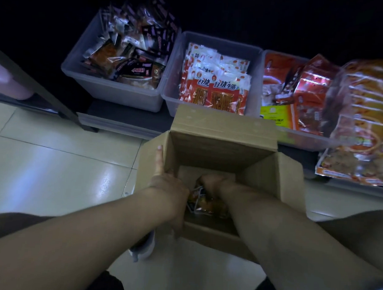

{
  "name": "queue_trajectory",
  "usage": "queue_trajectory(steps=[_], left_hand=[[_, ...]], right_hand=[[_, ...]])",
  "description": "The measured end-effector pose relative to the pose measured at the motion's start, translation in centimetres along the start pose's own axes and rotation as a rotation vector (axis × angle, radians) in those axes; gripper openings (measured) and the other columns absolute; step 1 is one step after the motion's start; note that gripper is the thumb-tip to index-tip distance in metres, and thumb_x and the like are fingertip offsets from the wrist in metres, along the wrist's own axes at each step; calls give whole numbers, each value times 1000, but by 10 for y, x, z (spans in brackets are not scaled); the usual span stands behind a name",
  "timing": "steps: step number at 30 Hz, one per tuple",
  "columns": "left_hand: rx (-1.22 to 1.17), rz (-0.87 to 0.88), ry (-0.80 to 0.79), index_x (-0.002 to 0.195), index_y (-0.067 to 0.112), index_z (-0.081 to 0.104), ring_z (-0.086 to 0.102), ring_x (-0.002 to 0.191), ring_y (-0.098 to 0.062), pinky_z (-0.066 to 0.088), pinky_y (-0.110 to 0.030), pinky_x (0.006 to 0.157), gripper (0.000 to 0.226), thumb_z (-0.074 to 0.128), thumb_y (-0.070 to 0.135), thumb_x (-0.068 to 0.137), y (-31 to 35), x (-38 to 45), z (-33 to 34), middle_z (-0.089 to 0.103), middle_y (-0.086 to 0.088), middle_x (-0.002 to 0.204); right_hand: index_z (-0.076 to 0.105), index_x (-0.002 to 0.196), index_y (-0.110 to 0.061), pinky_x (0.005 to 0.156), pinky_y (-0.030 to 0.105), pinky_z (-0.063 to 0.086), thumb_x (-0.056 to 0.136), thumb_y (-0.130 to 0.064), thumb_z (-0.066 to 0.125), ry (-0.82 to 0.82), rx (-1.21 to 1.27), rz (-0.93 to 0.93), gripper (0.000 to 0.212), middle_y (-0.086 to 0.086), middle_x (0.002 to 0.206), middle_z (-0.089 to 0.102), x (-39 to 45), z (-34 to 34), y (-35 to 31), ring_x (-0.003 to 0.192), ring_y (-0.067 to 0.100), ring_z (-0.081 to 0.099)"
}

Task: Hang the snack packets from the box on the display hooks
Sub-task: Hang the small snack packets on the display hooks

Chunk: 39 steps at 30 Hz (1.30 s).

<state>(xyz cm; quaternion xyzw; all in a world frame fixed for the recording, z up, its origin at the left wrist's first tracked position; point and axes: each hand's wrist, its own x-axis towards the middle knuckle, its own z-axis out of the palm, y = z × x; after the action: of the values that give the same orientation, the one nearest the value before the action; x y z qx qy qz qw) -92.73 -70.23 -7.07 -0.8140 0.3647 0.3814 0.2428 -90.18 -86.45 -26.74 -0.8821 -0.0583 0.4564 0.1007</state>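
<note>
Dim shop aisle, pale glossy tiled floor (53, 160), dark low shelf base along the far edge. Cardboard box (219, 146) standing open on the floor, flaps up, tight against the shelf base. Three clear plastic bins on the shelf beyond it: left bin (79, 74) piled with dark mixed sachets, middle bin (173, 78) stacked with red-and-white packets, right bin (296, 140) crowded with red and orange bags. No display hooks visible from here.

Left hand (164, 187) clamped over the box's left wall, thumb laid straight up along the rim, remaining fingers hidden down the near corner; steadying, not picking. Right hand (213, 183) sunk deep inside the box, fingers curled down and closing on the snack packets (202, 203). Packets lying low on the box floor toward the near wall, orange print and glossy film, only a few showing between the two wrists. Exact count impossible to tell in this light.

Key relation: packets directly beneath and slightly nearer than the right hand, so right hand clearly the closer one. Long axis of the top packet seemingly running near to far, though mostly covered. Likely a straight upward lift past the tall walls, left hand holding the box still. Risk: loose film slipping from a partial grip, or a corner snagging on the near flap.
</note>
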Motion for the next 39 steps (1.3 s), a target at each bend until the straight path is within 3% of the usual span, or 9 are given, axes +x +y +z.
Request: queue_trajectory(steps=[3, 6, 8, 12, 16, 21, 25, 30, 39], left_hand=[[-43, 21, -19, 164, 29, 34, 10, 162, -38, -23, -86, 107, 105, 77, 71, 77, -2, -5, -7, 43, -8, 164], [-169, 26, 9, 169, 30, -10, -27, 160, -36, -22, -76, 116, 146, 81, 80, 65, -10, -15, -21, -6, -7, 179], [-367, 23, 64, 166, 34, -19, -29, 159, -33, -17, -67, 124, 152, 80, 84, 63, -23, -28, -36, -17, -2, 177], [-898, 96, 426, 169, 36, 4, 9, 164, -28, 16, -51, 132, 138, 82, 81, 64, -61, -51, -60, 15, 4, 176], [-1572, 175, 688, 169, 37, 6, 40, 141, -3, 34, -35, 121, 136, 85, 76, 65, -69, -86, -74, 33, 21, 160], [-2094, 346, 650, 165, 31, 31, 53, 145, -24, 38, -57, 121, 141, 84, 89, 48, -39, -93, -86, 50, 0, 162], [-2276, 468, 474, 146, 16, 58, 76, 108, -35, 65, -50, 87, 81, 90, 43, 77, -25, -96, -99, 74, -18, 132], [-2248, 609, 512, 139, 18, 60, 81, 89, -33, 66, -43, 67, 74, 80, -12, 74, -26, -92, -107, 80, -18, 113], [-2275, 577, 627, 123, 34, 69, 81, 86, -28, 67, -45, 73, 59, 71, -1, 75, -30, -85, -117, 81, -12, 115]], right_hand=[[68, 131, -21, 101, 36, 51, 93, -20, 72, 133, -65, -39, 38, 14, 137, 65, -48, -23, -16, 127, 33, 64], [65, 132, -14, 99, 37, 51, 96, -23, 71, 256, -121, -35, 38, 17, 135, 65, -101, -53, -32, 126, 35, 63], [65, 131, -15, 96, 38, 51, 96, -28, 71, 331, -175, -42, 38, 16, 132, 67, -139, -76, -40, 123, 36, 65], [69, 100, -26, 71, 33, 43, 87, -30, 78, 549, -138, -50, 17, 6, 106, 73, -217, -121, -43, 103, 30, 68], [72, 96, -14, 79, 41, 59, 78, -31, 91, 722, 309, -79, 31, 5, 92, 75, -283, -161, -17, 85, 20, 71], [75, 110, -6, 85, 43, 63, 73, -11, 88, 682, 1211, -293, 40, 12, 104, 81, -322, -170, -2, 96, 29, 78], [73, 118, -9, 79, 45, 64, 71, -23, 83, 628, 1525, -298, 50, 11, 106, 81, -317, -165, -16, 89, 26, 78], [69, 128, -6, 103, 59, 54, 78, -23, 81, 643, 1656, -286, 54, 14, 115, 79, -307, -165, -11, 106, 35, 76], [70, 128, -22, 101, 55, 57, 97, -23, 72, 805, 1540, -357, 31, 8, 118, 79, -310, -170, 0, 107, 30, 77]])
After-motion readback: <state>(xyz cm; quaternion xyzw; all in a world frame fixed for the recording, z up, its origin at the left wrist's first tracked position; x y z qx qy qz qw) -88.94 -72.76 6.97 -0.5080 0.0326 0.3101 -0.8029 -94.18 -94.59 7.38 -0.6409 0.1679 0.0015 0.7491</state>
